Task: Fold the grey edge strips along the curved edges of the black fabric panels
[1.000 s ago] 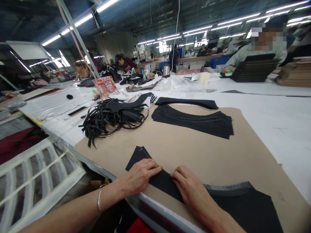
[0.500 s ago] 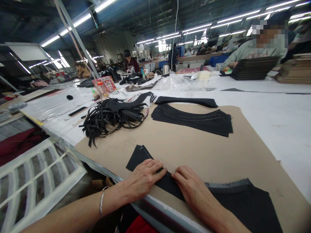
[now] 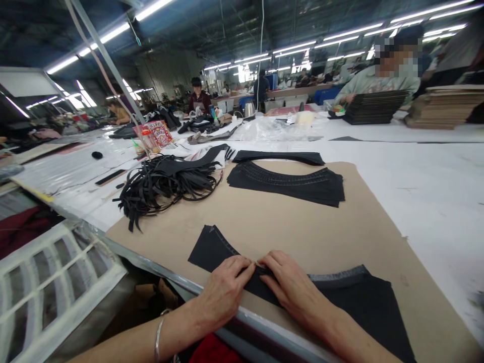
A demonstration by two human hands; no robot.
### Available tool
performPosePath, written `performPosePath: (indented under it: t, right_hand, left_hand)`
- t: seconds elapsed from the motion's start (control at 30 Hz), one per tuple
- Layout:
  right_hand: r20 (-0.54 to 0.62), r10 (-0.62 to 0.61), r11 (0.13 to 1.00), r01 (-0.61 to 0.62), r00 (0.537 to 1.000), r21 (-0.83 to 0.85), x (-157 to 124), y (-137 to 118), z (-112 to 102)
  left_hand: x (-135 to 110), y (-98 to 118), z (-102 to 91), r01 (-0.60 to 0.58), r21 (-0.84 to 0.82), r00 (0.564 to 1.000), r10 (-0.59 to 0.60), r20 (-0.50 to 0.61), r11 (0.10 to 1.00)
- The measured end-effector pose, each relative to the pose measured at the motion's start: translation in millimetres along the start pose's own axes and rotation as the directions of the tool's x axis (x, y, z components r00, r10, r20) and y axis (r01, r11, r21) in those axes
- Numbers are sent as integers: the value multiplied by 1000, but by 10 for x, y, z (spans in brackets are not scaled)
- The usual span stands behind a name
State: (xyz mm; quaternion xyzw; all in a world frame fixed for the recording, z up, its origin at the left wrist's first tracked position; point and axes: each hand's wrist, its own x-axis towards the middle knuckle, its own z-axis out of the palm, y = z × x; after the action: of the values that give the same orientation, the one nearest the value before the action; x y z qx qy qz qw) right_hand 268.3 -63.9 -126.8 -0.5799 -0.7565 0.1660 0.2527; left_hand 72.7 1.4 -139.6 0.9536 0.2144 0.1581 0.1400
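A long curved piece of black fabric (image 3: 359, 307) lies across the near edge of the brown board, with a greyish strip along part of its upper curved edge. My left hand (image 3: 229, 282) is closed on that edge near the middle, thumb and fingers pinched together. Close beside it, my right hand (image 3: 289, 280) pinches the same edge, its thumb below the fingers. The fingertips of both hands almost meet, and the fabric between them is partly hidden. To the left of my hands, the piece's narrow end (image 3: 207, 247) lies flat, with a thin line along its curve.
Stacked black curved pieces (image 3: 287, 184) lie farther back on the brown board (image 3: 181, 212). A tangled heap of black strips (image 3: 159, 186) sits left of them. A white slatted frame (image 3: 56, 282) stands below the table's left edge. Across the table, a person (image 3: 378, 83) is behind black stacked sheets (image 3: 374, 107).
My left hand's fingers, flatter on the fabric before, are now bunched at the edge. Both hands' fingertips have come closer together. The whole view has shifted slightly.
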Motion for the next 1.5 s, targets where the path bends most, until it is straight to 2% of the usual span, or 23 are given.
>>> performPosePath:
  t: [0.17,0.37,0.67,0.8,0.97,1.07,1.23,1.5]
  right_hand:
    - [80,76,997,-74,994,-30,-34,36,-156]
    - [140,109,991,-96,984,-92,13,75,-178]
    - [189,171,984,-157,967,-86,94,71,-260]
    - [236,191,981,-193,953,-17,74,137,-273]
    - [236,165,983,-179,958,41,48,211,-332]
    - [250,146,987,-156,957,24,57,195,-386]
    - [303,183,982,-186,935,-18,89,162,-441]
    - [336,182,980,-200,924,19,73,185,-444]
  left_hand:
    - [12,-56,-86,-4,-51,999,2,-38,999]
    - [194,13,-140,135,-35,990,-136,-32,990]
    - [536,149,-84,182,-120,975,-163,150,976]
    - [549,189,-114,210,-118,964,-185,190,971]
    - [529,227,-129,224,-127,964,-201,172,966]
    - [537,208,-113,238,-142,963,-215,163,961]
    - [557,165,-97,253,-172,959,-224,175,952]
    - [549,206,-117,240,-180,962,-208,178,954]
